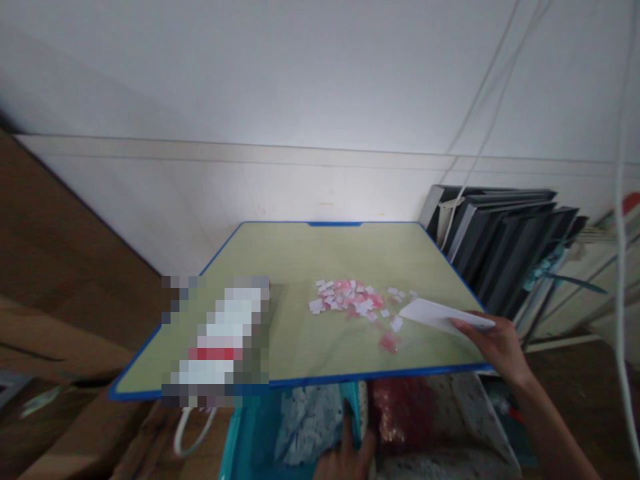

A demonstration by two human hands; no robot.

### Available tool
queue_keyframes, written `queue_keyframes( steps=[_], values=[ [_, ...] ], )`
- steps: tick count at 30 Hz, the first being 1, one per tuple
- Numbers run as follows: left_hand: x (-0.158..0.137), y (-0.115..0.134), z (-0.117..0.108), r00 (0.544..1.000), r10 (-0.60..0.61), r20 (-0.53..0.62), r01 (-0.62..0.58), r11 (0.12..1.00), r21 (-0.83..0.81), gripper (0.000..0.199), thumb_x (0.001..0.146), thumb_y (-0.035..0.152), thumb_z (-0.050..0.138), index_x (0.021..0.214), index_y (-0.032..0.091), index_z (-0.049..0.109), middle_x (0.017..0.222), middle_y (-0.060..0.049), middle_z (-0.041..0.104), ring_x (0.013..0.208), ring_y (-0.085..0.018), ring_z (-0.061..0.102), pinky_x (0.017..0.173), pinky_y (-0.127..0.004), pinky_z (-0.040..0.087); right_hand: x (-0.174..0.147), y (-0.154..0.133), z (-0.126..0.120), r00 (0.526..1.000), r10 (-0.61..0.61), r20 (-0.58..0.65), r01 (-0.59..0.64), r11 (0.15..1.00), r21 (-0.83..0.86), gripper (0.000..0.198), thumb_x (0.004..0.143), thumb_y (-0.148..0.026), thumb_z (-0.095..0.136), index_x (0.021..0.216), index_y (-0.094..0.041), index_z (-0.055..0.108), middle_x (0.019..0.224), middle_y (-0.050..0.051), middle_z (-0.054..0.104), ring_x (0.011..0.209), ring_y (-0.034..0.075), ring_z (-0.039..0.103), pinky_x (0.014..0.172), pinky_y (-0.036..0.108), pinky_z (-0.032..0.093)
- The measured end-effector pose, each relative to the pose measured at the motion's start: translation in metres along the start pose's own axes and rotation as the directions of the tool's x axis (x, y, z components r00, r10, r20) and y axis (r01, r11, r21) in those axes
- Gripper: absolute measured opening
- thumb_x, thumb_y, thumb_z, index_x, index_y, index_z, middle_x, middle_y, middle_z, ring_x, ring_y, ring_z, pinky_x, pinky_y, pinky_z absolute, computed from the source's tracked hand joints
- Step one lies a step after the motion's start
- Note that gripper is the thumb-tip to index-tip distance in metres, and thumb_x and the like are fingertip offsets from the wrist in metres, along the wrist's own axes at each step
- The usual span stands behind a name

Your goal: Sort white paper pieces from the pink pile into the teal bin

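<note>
My right hand [500, 343], at the right edge of the pale green board [345, 250], is closed on a flat white card [440, 313] with a small hole near its end. The card's far end touches the board beside loose pieces. A pile of small white squares and pink translucent pieces [347, 299] lies mid-board, with a pink clump [389, 341] nearer the front edge. Below that edge, my left hand [345, 460] has its fingers on either side of the teal bin's [354, 407] right rim, gripping it. Part of this hand is out of frame.
White pieces [310, 420] fill the teal bin. Beside it, a stained pale tray [450, 413] holds red translucent pieces [405, 413]. A blurred-out white and red item [225, 333] stands on the board's left. Dark folders [510, 230] lean at right; white cables [620, 220] hang there. Cardboard is at left.
</note>
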State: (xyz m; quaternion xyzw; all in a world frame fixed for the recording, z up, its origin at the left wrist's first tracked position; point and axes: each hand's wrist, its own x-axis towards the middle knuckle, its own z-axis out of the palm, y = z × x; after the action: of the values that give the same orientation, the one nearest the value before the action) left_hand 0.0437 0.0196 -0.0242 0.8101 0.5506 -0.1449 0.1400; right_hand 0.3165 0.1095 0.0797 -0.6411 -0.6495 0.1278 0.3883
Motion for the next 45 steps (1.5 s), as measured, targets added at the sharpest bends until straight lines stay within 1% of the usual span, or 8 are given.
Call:
queue_keyframes(
  steps=[8,11,23,31,33,38,42,45],
  values=[
    [0.000,0.000,0.000,1.000,0.002,0.015,-0.001,1.000,-0.026,0.068,0.073,0.020,0.052,0.128,0.040,0.018,0.137,-0.019,0.022,0.072,-0.026,0.062,0.060,-0.041,0.051,0.001,0.004,0.000,0.997,-0.060,0.051,0.060,0.998,0.005,0.029,0.073,-0.038,0.055,0.075,-0.012,0.068,0.065,0.005,0.067,0.053,0.016,0.058,0.047,0.024,0.045],
    [0.000,0.001,0.000,1.000,-0.006,0.023,0.007,1.000,-0.030,0.065,0.073,0.020,0.051,0.128,0.039,0.022,0.136,-0.019,0.020,0.073,-0.026,0.062,0.061,-0.042,0.051,0.002,0.004,0.000,0.996,-0.060,0.062,0.060,0.998,-0.001,0.030,0.073,-0.038,0.055,0.076,-0.011,0.068,0.065,0.006,0.067,0.052,0.017,0.058,0.046,0.024,0.045],
    [-0.003,0.001,-0.012,0.999,0.002,0.040,0.000,0.998,-0.061,0.065,0.070,0.031,0.058,0.127,0.036,0.027,0.135,-0.020,0.021,0.071,-0.028,0.062,0.060,-0.043,0.051,0.002,0.006,0.002,0.998,0.020,-0.057,-0.018,1.000,0.024,0.028,0.069,-0.038,0.058,0.070,-0.012,0.069,0.058,0.003,0.066,0.047,0.015,0.057,0.041,0.022,0.044],
    [-0.001,0.000,-0.013,0.998,0.010,0.058,-0.006,0.997,-0.072,0.060,0.070,0.025,0.057,0.125,0.035,0.033,0.131,-0.020,0.035,0.072,-0.027,0.062,0.060,-0.042,0.051,0.000,0.008,-0.005,0.989,0.067,-0.135,-0.066,0.998,0.010,0.031,0.071,-0.039,0.056,0.075,-0.011,0.068,0.060,0.004,0.066,0.050,0.016,0.057,0.043,0.023,0.045],
    [-0.001,0.000,-0.011,0.999,0.009,0.047,-0.006,0.998,-0.055,0.059,0.072,0.024,0.054,0.125,0.036,0.032,0.130,-0.019,0.035,0.071,-0.026,0.062,0.059,-0.041,0.051,-0.002,0.005,-0.006,0.992,0.049,-0.116,-0.047,0.999,0.013,0.031,0.070,-0.039,0.057,0.074,-0.011,0.068,0.061,0.005,0.067,0.050,0.016,0.057,0.043,0.023,0.045],
    [-0.001,-0.001,-0.007,0.999,0.023,0.036,-0.020,0.997,-0.069,0.070,0.068,0.044,0.057,0.128,0.038,0.024,0.134,-0.021,0.028,0.070,-0.028,0.062,0.058,-0.044,0.051,-0.007,0.001,-0.007,1.000,-0.017,0.010,0.017,0.998,0.054,0.030,0.070,-0.038,0.058,0.076,-0.012,0.070,0.070,0.007,0.069,0.054,0.016,0.060,0.047,0.023,0.047],
    [-0.001,-0.001,-0.009,0.999,0.014,0.052,-0.011,0.998,-0.056,0.062,0.071,0.029,0.056,0.126,0.037,0.028,0.136,-0.020,0.024,0.073,-0.027,0.062,0.061,-0.042,0.051,-0.006,0.002,-0.003,0.995,-0.041,0.094,0.036,0.998,0.053,0.028,0.070,-0.038,0.059,0.079,-0.014,0.070,0.078,0.008,0.070,0.060,0.019,0.063,0.050,0.026,0.049],
    [-0.002,0.000,-0.012,0.998,0.015,0.066,-0.010,0.997,-0.071,0.066,0.070,0.032,0.057,0.128,0.037,0.025,0.136,-0.021,0.022,0.074,-0.029,0.062,0.061,-0.043,0.050,-0.003,0.000,0.001,0.991,-0.066,0.112,0.063,0.997,0.034,0.027,0.071,-0.037,0.058,0.079,-0.015,0.070,0.081,0.007,0.070,0.064,0.021,0.064,0.053,0.027,0.051]
  ],
)
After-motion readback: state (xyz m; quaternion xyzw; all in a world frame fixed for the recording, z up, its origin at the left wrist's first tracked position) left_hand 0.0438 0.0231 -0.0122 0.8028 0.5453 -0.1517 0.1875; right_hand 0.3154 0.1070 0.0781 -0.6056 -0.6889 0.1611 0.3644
